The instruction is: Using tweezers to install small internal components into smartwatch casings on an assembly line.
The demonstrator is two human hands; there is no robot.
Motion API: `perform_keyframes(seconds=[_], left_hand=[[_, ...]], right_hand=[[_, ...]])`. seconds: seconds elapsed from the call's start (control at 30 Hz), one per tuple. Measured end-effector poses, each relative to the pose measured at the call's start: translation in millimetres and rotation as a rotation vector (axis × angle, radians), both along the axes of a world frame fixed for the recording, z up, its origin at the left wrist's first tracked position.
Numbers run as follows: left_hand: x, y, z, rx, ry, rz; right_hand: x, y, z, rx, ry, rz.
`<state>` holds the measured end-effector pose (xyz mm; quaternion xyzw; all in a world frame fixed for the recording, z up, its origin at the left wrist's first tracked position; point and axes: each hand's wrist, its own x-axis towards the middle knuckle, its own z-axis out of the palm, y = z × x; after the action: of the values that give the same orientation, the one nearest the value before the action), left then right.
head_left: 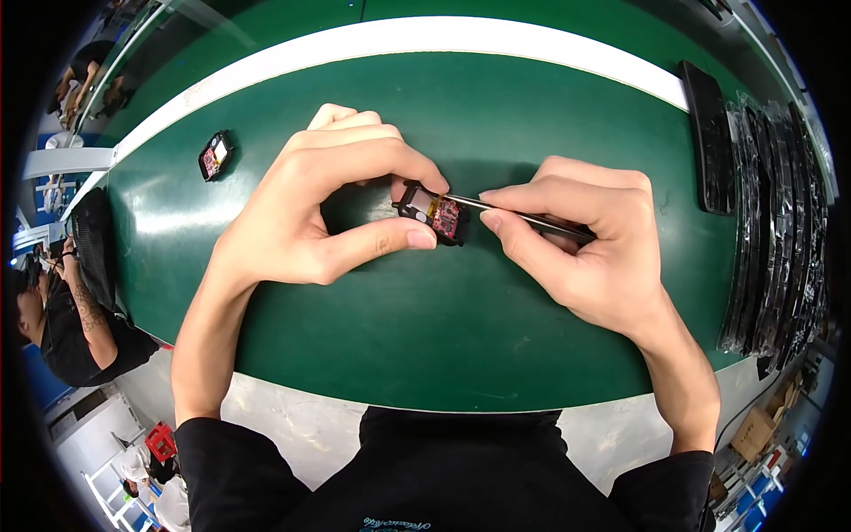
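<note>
Between the thumb and fingers of my left hand [306, 199] sits a small black watch-like casing [432, 213], held just above the green table. Its open side faces up and shows a silver battery-like block and a red circuit board. My right hand [589, 235] grips a pair of slim dark tweezers [532, 219] like a pen. Their tip reaches the casing's upper edge, close to my left index finger; whether it touches a part inside is too small to tell. A similar open casing [214, 156] with a red board lies apart at the table's far left.
The green table [425, 337] has a white strip [417, 35] along its far side. On the right, a black flat tray or case [706, 137] lies beside a stack of black plastic-wrapped trays [773, 230]. A person in black [84, 328] sits to the left, near a dark bag.
</note>
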<state>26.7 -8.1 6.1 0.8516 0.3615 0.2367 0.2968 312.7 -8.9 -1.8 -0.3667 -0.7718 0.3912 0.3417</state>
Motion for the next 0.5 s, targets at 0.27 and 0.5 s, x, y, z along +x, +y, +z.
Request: perform_keyframes(seconds=[0.27, 0.5], left_hand=[[-0.2, -0.5, 1.4, -0.019, -0.007, 0.009], [-2.6, 0.6, 0.6, -0.052, -0.014, 0.014]], right_hand=[[2.1, 3.0, -3.1, 0.015, -0.002, 0.027], [0.7, 1.8, -4.7, 0.006, 0.009, 0.026]])
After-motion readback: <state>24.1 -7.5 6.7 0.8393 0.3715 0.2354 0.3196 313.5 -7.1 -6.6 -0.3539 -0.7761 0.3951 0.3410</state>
